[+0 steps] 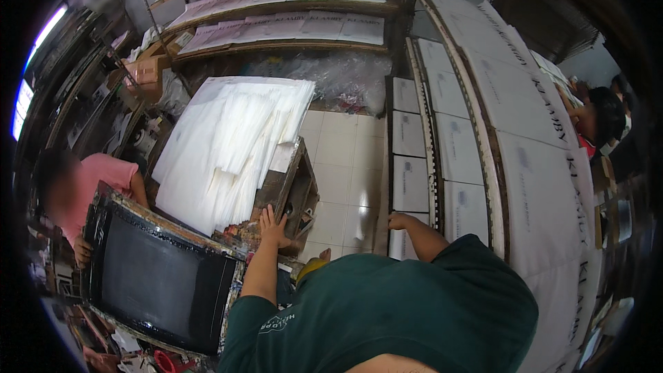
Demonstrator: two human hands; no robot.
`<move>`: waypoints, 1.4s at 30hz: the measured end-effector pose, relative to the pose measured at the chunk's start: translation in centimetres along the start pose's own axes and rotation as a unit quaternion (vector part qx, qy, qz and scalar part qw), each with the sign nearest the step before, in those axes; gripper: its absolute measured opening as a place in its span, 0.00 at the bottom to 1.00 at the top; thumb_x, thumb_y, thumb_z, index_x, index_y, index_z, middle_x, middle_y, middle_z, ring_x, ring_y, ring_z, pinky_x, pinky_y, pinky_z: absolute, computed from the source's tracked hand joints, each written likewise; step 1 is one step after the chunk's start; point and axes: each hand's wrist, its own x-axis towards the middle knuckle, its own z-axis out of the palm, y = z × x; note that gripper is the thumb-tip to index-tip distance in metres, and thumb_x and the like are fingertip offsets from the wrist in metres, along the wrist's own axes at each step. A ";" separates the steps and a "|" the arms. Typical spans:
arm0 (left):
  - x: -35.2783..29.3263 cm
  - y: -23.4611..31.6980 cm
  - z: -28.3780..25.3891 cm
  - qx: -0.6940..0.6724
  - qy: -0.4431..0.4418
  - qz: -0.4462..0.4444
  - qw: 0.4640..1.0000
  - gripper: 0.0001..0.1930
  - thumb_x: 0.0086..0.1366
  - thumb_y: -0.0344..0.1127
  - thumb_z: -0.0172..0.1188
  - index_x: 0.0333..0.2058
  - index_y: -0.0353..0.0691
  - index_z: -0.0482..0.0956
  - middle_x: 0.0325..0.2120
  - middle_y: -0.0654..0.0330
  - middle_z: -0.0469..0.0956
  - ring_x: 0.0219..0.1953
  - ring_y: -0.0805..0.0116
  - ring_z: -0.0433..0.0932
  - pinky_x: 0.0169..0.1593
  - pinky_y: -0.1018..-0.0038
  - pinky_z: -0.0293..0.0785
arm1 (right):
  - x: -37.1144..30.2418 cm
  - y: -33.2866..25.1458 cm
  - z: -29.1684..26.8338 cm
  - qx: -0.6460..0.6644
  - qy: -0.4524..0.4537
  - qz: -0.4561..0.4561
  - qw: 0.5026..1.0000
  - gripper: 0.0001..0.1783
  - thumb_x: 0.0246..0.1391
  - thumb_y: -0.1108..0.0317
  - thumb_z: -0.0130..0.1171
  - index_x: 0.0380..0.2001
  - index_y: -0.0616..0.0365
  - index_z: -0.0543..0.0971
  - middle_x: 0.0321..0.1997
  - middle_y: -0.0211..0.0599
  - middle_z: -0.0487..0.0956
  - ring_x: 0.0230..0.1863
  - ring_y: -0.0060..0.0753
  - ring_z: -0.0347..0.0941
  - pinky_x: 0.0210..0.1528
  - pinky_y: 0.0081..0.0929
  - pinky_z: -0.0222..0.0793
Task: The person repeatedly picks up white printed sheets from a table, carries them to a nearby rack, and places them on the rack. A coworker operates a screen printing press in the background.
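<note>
In the head view, two bare hands reach forward from a dark green shirt [394,304] with small white print on its left sleeve. The left hand [275,228] has its fingers spread, palm down on the corner of a wooden worktable [280,190], gripping nothing. The right hand [398,221] has its fingers curled in beside the lowest tier of sheets [411,184] on the right; whether it pinches anything, I cannot tell.

One fanned stack of white sheets [235,138] lies on the worktable, just beyond the left hand. One dark-meshed screen frame [162,276] stands to the left, its far side held by a co-worker in a pink shirt [107,183].

The right-hand rack [452,97] shows three tiers of sheets; at least four sheets show in the lowest. Large dark capitals run along the top tier [539,186], with smaller print on the others. Behind, at least two shelves [276,40] hold similarly lettered sheets, above crumpled clear plastic [331,76].
</note>
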 end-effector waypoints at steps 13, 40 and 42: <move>-0.4 -0.6 -2.4 -0.091 -0.088 0.024 0.992 0.58 0.28 0.74 0.59 0.60 0.58 0.52 0.58 0.39 0.14 0.61 0.42 0.15 0.61 0.53 0.19 | -0.2 3.5 -0.2 0.206 0.035 0.113 0.971 0.35 0.39 0.63 0.60 0.55 0.52 0.64 0.51 0.50 0.70 0.50 0.46 0.67 0.49 0.36 0.65; -0.2 -0.3 -3.3 -0.093 -0.115 0.010 0.989 0.58 0.27 0.75 0.58 0.60 0.59 0.52 0.57 0.38 0.14 0.61 0.43 0.14 0.60 0.52 0.17 | -3.1 4.5 -2.4 0.579 0.050 0.053 0.812 0.34 0.49 0.61 0.55 0.59 0.48 0.56 0.55 0.36 0.66 0.49 0.36 0.68 0.45 0.41 0.64; -0.2 -0.2 -3.5 -0.105 -0.115 0.010 0.988 0.59 0.26 0.75 0.58 0.60 0.58 0.53 0.57 0.38 0.14 0.61 0.43 0.14 0.60 0.52 0.17 | -3.3 4.3 -2.6 0.580 0.064 0.050 0.811 0.35 0.49 0.60 0.55 0.59 0.48 0.56 0.56 0.36 0.65 0.49 0.35 0.68 0.44 0.40 0.64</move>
